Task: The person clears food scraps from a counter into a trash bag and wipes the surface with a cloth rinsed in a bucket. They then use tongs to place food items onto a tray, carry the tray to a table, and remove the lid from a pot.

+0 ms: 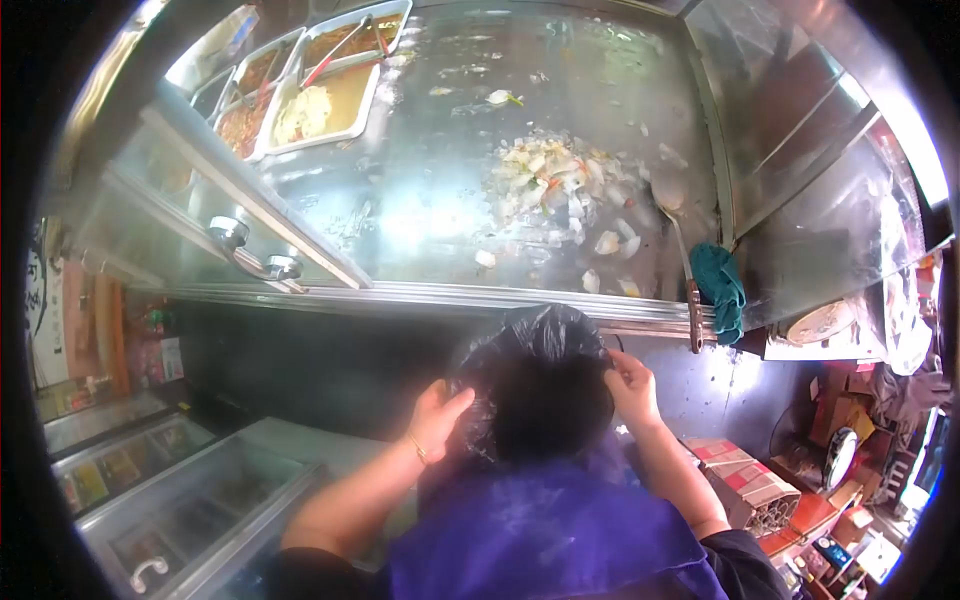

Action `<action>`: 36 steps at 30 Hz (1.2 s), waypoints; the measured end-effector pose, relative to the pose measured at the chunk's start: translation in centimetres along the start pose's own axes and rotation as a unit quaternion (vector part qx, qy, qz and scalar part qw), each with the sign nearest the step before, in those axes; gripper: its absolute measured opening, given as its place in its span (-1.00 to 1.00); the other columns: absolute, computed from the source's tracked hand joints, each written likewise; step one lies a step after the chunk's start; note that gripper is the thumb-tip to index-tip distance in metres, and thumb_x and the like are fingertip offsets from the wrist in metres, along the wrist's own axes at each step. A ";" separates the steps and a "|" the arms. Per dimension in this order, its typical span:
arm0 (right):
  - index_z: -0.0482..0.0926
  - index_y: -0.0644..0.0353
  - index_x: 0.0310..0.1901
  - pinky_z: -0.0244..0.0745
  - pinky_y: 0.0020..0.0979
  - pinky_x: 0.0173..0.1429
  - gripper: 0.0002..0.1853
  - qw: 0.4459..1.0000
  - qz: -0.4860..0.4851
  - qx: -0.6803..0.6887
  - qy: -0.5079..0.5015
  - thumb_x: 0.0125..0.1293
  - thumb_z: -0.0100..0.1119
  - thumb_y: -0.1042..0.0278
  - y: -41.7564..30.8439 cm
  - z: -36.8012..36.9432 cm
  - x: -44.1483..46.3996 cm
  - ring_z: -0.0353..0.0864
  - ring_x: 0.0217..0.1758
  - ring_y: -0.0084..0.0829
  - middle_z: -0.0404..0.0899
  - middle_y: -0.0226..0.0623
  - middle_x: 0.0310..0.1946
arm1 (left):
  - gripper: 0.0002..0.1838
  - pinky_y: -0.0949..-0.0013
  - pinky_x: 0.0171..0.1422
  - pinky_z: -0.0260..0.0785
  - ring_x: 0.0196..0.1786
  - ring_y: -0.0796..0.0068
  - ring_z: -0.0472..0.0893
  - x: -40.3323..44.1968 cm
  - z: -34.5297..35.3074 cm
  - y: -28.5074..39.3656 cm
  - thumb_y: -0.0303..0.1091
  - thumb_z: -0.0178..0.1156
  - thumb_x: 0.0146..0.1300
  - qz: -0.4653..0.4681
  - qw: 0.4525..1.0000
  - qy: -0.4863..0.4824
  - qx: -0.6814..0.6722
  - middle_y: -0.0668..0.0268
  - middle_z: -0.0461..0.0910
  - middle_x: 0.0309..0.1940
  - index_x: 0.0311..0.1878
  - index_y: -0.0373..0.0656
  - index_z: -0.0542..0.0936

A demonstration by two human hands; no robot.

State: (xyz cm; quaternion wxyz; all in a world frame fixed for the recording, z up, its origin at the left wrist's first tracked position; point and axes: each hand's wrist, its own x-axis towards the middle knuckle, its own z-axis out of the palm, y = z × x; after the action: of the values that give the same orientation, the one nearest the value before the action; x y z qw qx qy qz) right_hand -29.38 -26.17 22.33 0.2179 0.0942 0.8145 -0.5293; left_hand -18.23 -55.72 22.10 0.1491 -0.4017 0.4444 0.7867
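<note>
Our left hand (437, 418) is drawn narrow, fingers and thumb holding the left edge of one black plastic bag (548, 335); our right hand (630, 388) pinches its right edge in much the same way. The bag — we count just one — sits between the two hands, stretched from one to the other, in front of our purple apron (530, 540). We see one thin bracelet (416, 450) on the left wrist. Beyond the bag, on the metal desk (430, 150), lies one heap of chopped pale pieces (560, 175), with loose bits around it too many for us to count. To the heap's right rests one spoon (672, 200), its dark handle reaching the near edge beside one green cloth (718, 285). At the far left we make out several food trays (362, 125) — at least four, close together — and one red-handled utensil (335, 55) among them.
</note>
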 end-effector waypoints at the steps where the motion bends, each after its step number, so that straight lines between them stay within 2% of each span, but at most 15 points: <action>1: 0.61 0.27 0.00 0.38 -0.51 -0.38 -0.64 1.000 0.010 0.001 0.003 0.13 0.16 0.45 0.4 0.3 -0.2 0.40 -0.52 -0.62 0.50 -0.41 -0.51 | -0.75 0.42 -0.01 0.39 -0.14 0.59 0.52 0.4 -1.0 0.0 -0.39 0.30 0.23 -0.016 0.999 -0.020 0.035 0.38 0.57 -0.17 -0.07 -0.17 0.51; 6: 0.58 0.27 0.05 0.47 -0.45 -0.25 -0.59 0.987 -0.039 -0.154 0.006 0.11 0.21 0.45 -1.7 -1.0 0.5 0.53 -0.35 -0.47 0.57 -0.27 -0.30 | -0.71 0.52 -0.38 0.44 -0.49 0.59 0.52 0.4 -1.1 11.0 -0.29 0.19 0.34 -0.135 0.913 -0.128 0.363 0.35 0.55 -0.42 0.02 -0.24 0.48; 8: 0.55 0.27 0.06 0.48 -0.35 -0.09 -0.56 0.937 -0.201 -0.261 0.116 0.08 0.23 0.43 -2.0 -2.7 2.2 0.55 -0.18 -0.27 0.57 -0.12 -0.16 | -0.73 0.55 -0.60 0.28 -0.69 0.63 0.36 3.0 -2.2 15.9 -0.23 0.11 0.39 -0.030 0.938 -0.029 0.344 0.38 0.47 -0.56 -0.03 -0.25 0.52; 9: 0.47 0.27 0.09 0.35 -0.14 0.17 -0.51 0.938 -0.213 -0.237 0.133 0.07 0.25 0.36 -2.7 -3.4 3.7 0.45 0.06 0.01 0.52 0.02 -0.06 | -0.71 0.56 -0.56 0.27 -0.66 0.65 0.36 4.8 -1.4 17.1 -0.21 0.05 0.43 0.094 0.944 -0.017 0.316 0.40 0.45 -0.56 -0.01 -0.25 0.54; 12: 0.44 0.25 0.14 0.28 -0.12 0.27 -0.48 0.934 -0.252 -0.196 0.161 0.12 0.26 0.30 -5.2 -3.7 11.1 0.40 0.16 0.03 0.48 0.03 0.05 | -0.62 0.51 -0.17 0.43 -0.33 0.57 0.54 14.1 1.7 17.5 -0.17 -0.07 0.49 0.338 0.918 -0.006 0.207 0.30 0.58 -0.33 0.13 -0.26 0.50; 14: 0.43 0.23 0.16 0.25 -0.11 0.30 -0.47 0.929 -0.267 -0.201 0.157 0.15 0.26 0.28 -5.6 -2.4 16.9 0.37 0.20 0.04 0.45 0.02 0.10 | -0.48 0.28 0.26 0.32 0.14 0.30 0.50 19.8 6.2 16.4 -0.06 -0.07 0.47 0.464 0.819 0.039 0.336 0.07 0.52 0.10 0.29 -0.27 0.37; 16: 0.38 0.19 0.23 0.15 -0.06 0.38 -0.42 0.928 -0.233 -0.209 0.204 0.20 0.23 0.13 -5.2 -0.6 22.5 0.29 0.29 0.05 0.39 0.00 0.20 | -0.37 0.04 0.47 0.04 0.41 0.05 0.26 25.1 8.7 14.8 -0.01 -0.03 0.42 0.465 0.756 0.141 0.438 -0.05 0.25 0.37 0.38 -0.28 0.24; 20: 0.33 0.13 0.29 0.07 -0.03 0.42 -0.36 0.856 -0.216 -0.342 0.322 0.23 0.18 0.00 -5.5 1.9 29.4 0.22 0.35 0.06 0.32 -0.02 0.28 | -0.35 -0.14 0.51 -0.15 0.45 -0.03 0.17 30.7 12.5 14.2 -0.04 -0.05 0.38 0.511 0.636 0.224 0.533 -0.05 0.21 0.39 0.40 -0.25 0.20; 26: 0.50 0.10 0.17 0.21 -0.09 0.34 -0.48 0.917 -0.246 -0.249 0.190 0.25 0.11 0.00 -8.9 8.1 30.7 0.36 0.27 0.01 0.46 -0.06 0.18 | -0.58 0.03 0.30 0.24 0.21 0.07 0.49 33.0 18.8 14.1 -0.09 -0.04 0.37 0.565 0.718 0.085 0.399 0.07 0.57 0.08 0.14 -0.10 0.55; 27: 0.54 0.13 0.13 0.27 -0.12 0.31 -0.52 0.956 -0.208 -0.160 0.134 0.26 0.10 0.02 -10.0 9.1 30.2 0.43 0.22 0.00 0.51 -0.04 0.13 | -0.58 0.11 0.23 0.30 0.18 0.07 0.50 32.6 19.4 14.4 -0.08 -0.02 0.36 0.488 0.798 0.073 0.347 0.05 0.58 0.05 0.12 -0.12 0.55; 28: 0.57 0.18 0.06 0.34 -0.15 0.24 -0.58 0.913 -0.295 -0.054 0.276 0.29 0.06 0.09 -9.3 11.7 31.3 0.50 0.13 0.00 0.55 0.03 0.06 | -0.59 0.18 0.17 0.36 0.15 0.08 0.52 31.7 19.9 14.8 -0.07 0.01 0.36 0.402 0.866 0.060 0.291 0.04 0.59 0.03 0.10 -0.13 0.56; 30: 0.58 0.23 0.05 0.36 -0.24 0.22 -0.62 0.933 -0.153 -0.015 0.324 0.33 0.07 0.16 -8.5 14.9 33.7 0.54 0.12 -0.18 0.57 -0.06 0.07 | -0.57 0.25 0.15 0.38 0.14 0.15 0.52 30.3 21.7 14.5 -0.11 0.09 0.34 0.506 0.802 0.114 0.297 0.10 0.59 0.05 0.13 -0.20 0.53; 32: 0.58 0.25 0.05 0.37 -0.31 0.21 -0.63 0.947 -0.118 0.198 0.223 0.33 0.09 0.18 -10.1 13.4 33.1 0.53 0.11 -0.30 0.58 -0.13 0.06 | -0.56 0.31 0.15 0.38 0.15 0.29 0.49 29.9 22.9 15.8 -0.20 0.16 0.31 0.345 0.935 -0.003 -0.078 0.20 0.54 0.10 0.16 -0.27 0.50; 33: 0.57 0.27 0.05 0.38 -0.37 0.19 -0.63 0.907 -0.072 0.398 0.117 0.34 0.11 0.20 -11.3 12.3 31.9 0.52 0.10 -0.41 0.59 -0.20 0.04 | -0.55 0.31 0.18 0.37 0.16 0.39 0.46 31.5 22.0 15.0 -0.25 0.19 0.30 0.269 0.952 -0.048 -0.139 0.26 0.48 0.13 0.18 -0.31 0.47; 36: 0.56 0.31 0.08 0.38 -0.45 0.16 -0.64 0.920 -0.061 0.375 0.094 0.36 0.11 0.24 -13.8 10.3 27.4 0.49 0.07 -0.49 0.59 -0.29 0.00 | -0.58 0.35 0.21 0.34 0.13 0.41 0.47 26.7 22.5 15.4 -0.28 0.18 0.29 0.262 0.956 -0.056 -0.123 0.21 0.50 0.08 0.15 -0.33 0.48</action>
State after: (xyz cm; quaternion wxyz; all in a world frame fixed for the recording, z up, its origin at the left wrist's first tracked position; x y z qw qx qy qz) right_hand -56.34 -43.42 17.68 0.0562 0.1680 0.5776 -0.7969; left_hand -55.48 -49.23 16.92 -0.0881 -0.2423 0.4244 0.8680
